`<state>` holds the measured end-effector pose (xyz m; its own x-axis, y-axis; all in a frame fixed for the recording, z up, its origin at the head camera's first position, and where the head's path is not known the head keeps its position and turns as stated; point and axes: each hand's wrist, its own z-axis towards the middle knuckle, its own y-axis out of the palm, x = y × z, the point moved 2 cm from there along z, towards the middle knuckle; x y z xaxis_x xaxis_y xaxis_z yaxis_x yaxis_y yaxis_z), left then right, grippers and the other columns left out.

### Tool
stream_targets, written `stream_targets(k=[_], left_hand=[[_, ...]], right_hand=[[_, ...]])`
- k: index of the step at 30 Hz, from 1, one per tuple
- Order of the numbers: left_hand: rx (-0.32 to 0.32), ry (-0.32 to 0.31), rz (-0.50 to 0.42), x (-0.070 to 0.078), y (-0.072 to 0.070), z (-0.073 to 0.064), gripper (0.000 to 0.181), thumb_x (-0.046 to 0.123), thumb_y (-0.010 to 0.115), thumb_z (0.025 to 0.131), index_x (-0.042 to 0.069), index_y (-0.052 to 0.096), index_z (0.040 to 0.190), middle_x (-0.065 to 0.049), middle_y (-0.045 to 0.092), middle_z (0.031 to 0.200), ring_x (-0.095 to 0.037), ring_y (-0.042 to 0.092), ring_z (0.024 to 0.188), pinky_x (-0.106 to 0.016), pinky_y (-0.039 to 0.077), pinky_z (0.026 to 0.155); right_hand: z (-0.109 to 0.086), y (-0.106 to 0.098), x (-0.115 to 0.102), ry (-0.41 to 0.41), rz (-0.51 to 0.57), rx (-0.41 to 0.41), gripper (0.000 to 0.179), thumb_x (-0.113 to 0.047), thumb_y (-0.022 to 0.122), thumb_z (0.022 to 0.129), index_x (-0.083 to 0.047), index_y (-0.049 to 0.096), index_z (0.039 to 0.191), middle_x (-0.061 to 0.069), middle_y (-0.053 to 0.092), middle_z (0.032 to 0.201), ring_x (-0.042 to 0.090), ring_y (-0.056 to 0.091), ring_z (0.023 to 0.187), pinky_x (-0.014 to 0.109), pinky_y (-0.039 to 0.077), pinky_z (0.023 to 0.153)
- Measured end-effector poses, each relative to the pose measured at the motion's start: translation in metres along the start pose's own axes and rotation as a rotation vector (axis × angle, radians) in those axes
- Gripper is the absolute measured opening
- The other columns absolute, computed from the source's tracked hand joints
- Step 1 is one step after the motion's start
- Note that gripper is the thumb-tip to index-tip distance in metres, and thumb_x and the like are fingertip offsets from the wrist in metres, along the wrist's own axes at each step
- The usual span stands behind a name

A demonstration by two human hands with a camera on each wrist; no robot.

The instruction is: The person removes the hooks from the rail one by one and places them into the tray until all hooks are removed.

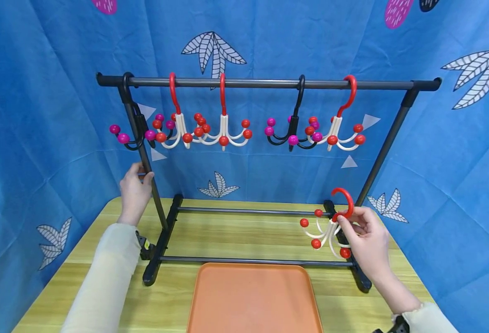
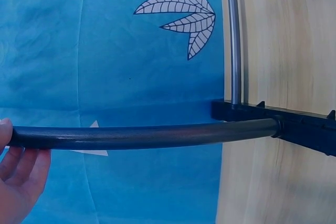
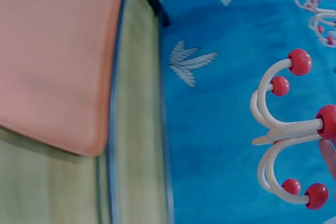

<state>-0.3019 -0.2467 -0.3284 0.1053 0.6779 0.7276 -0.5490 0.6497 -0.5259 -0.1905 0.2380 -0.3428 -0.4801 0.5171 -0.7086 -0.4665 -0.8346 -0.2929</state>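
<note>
My left hand grips the left upright post of a dark clothes rack, thumb on one side and fingers on the other. In the left wrist view those fingertips curl under the same post. My right hand pinches a hook hanger at the base of its red hook, in front of the rack's right side. The hanger has white curved prongs tipped with red balls; its red hook points up, free of the bar. The right wrist view shows the prongs close up, with the hand mostly cut off.
Along the top bar hang red-and-white hangers and black ones with magenta balls. An orange tray lies on the wooden table before the rack. Blue patterned cloth surrounds the back and sides.
</note>
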Motion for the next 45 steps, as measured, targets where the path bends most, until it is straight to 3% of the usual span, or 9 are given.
stream_targets(k=[6, 13, 23, 30, 33, 37, 42, 45], left_hand=[[-0.004, 0.010, 0.006, 0.001, -0.001, 0.001, 0.030, 0.012, 0.051, 0.093, -0.001, 0.049, 0.120, -0.021, 0.056, 0.113, -0.037, 0.055, 0.103, -0.050, 0.046, 0.085], [-0.012, 0.008, 0.011, 0.002, -0.001, 0.000, 0.031, 0.013, 0.050, 0.093, -0.001, 0.048, 0.121, -0.022, 0.056, 0.113, -0.038, 0.055, 0.103, -0.050, 0.047, 0.084], [-0.013, 0.010, -0.001, 0.002, -0.002, 0.000, 0.028, 0.013, 0.050, 0.093, -0.001, 0.049, 0.118, -0.021, 0.056, 0.112, -0.037, 0.056, 0.101, -0.049, 0.047, 0.084], [-0.021, 0.002, 0.005, 0.002, -0.001, 0.000, 0.029, 0.014, 0.050, 0.093, -0.001, 0.049, 0.119, -0.021, 0.056, 0.113, -0.037, 0.055, 0.102, -0.049, 0.047, 0.084], [-0.019, 0.001, 0.000, 0.002, -0.001, 0.000, 0.030, 0.014, 0.050, 0.094, -0.001, 0.049, 0.120, -0.021, 0.056, 0.113, -0.036, 0.055, 0.102, -0.049, 0.047, 0.084], [-0.015, 0.004, -0.006, 0.002, 0.000, 0.000, 0.029, 0.014, 0.050, 0.093, 0.000, 0.049, 0.119, -0.021, 0.056, 0.112, -0.036, 0.055, 0.101, -0.048, 0.047, 0.084], [-0.012, 0.004, -0.007, 0.002, 0.000, 0.000, 0.030, 0.015, 0.050, 0.094, 0.000, 0.049, 0.120, -0.020, 0.056, 0.113, -0.036, 0.056, 0.102, -0.048, 0.047, 0.084], [-0.013, 0.001, -0.005, 0.002, 0.000, 0.000, 0.031, 0.015, 0.050, 0.094, 0.000, 0.048, 0.121, -0.020, 0.056, 0.113, -0.036, 0.055, 0.102, -0.048, 0.047, 0.084]], right_hand=[[-0.022, 0.015, 0.016, 0.010, 0.034, -0.060, 0.017, 0.006, 0.068, 0.076, 0.001, 0.060, 0.091, -0.003, 0.067, 0.082, 0.000, 0.064, 0.071, 0.009, 0.050, 0.064], [-0.042, 0.028, 0.003, -0.037, 0.012, -0.125, 0.018, 0.014, 0.066, 0.073, 0.006, 0.058, 0.087, 0.017, 0.064, 0.082, 0.004, 0.065, 0.072, 0.011, 0.051, 0.064], [-0.075, 0.051, 0.047, -0.113, 0.028, -0.188, 0.020, 0.011, 0.068, 0.072, -0.002, 0.060, 0.084, 0.008, 0.064, 0.079, 0.008, 0.066, 0.068, 0.014, 0.052, 0.060], [-0.095, 0.058, 0.060, 0.015, 0.042, -0.203, 0.018, 0.004, 0.071, 0.074, -0.009, 0.060, 0.083, 0.004, 0.064, 0.082, 0.010, 0.066, 0.071, 0.015, 0.053, 0.061], [-0.099, 0.059, 0.062, 0.026, 0.047, -0.193, 0.019, 0.004, 0.071, 0.073, -0.009, 0.060, 0.081, 0.003, 0.064, 0.082, 0.007, 0.065, 0.074, 0.016, 0.053, 0.063], [-0.103, 0.059, 0.060, -0.050, 0.041, -0.190, 0.023, 0.010, 0.071, 0.070, -0.007, 0.060, 0.079, 0.006, 0.063, 0.083, 0.005, 0.064, 0.077, 0.015, 0.053, 0.065], [-0.107, 0.055, 0.044, -0.111, 0.043, -0.202, 0.026, 0.018, 0.070, 0.065, -0.003, 0.059, 0.076, 0.010, 0.061, 0.080, 0.011, 0.065, 0.073, 0.015, 0.053, 0.062], [-0.109, 0.055, 0.033, -0.096, -0.001, -0.213, 0.026, 0.016, 0.072, 0.064, -0.004, 0.059, 0.075, 0.007, 0.062, 0.079, 0.014, 0.065, 0.070, 0.017, 0.053, 0.061]])
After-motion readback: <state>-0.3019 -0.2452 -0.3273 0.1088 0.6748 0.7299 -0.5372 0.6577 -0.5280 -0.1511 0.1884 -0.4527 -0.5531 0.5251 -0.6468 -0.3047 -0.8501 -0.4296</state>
